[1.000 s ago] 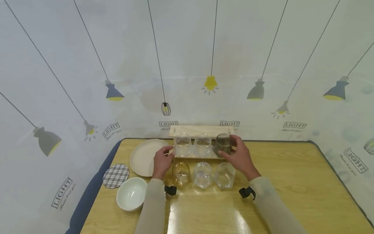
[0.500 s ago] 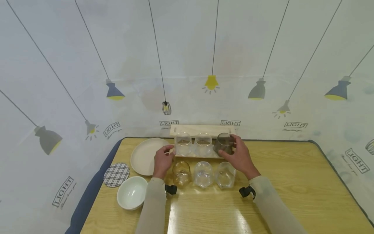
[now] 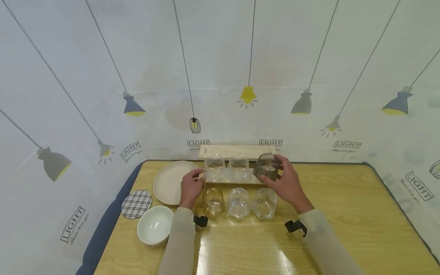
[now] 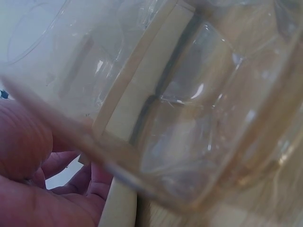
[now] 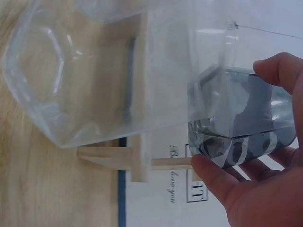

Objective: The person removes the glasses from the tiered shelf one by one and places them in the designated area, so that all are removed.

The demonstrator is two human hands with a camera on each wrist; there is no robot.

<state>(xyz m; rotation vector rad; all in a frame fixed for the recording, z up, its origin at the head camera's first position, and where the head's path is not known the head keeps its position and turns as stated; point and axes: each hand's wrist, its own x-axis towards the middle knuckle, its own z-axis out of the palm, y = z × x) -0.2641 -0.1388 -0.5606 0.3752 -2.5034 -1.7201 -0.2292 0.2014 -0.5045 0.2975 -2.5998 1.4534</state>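
Observation:
My right hand holds a smoky grey faceted glass between thumb and fingers at the right end of a wooden rack. In the right wrist view a gap shows between this grey glass and the rack's board. At the rack's left end my left hand grips the wood, beside a clear glass. Another clear glass stands in the middle of the rack. In front are an amber glass, an iridescent glass and a clear hexagonal glass.
Left of the left hand lies a beige plate. A checked round coaster and a white bowl sit nearer the table's left edge. Behind the rack rises a wall printed with lamps.
My right hand has shifted slightly right and up with the grey glass, which now tilts a little. My left hand stays at the rack's left end.

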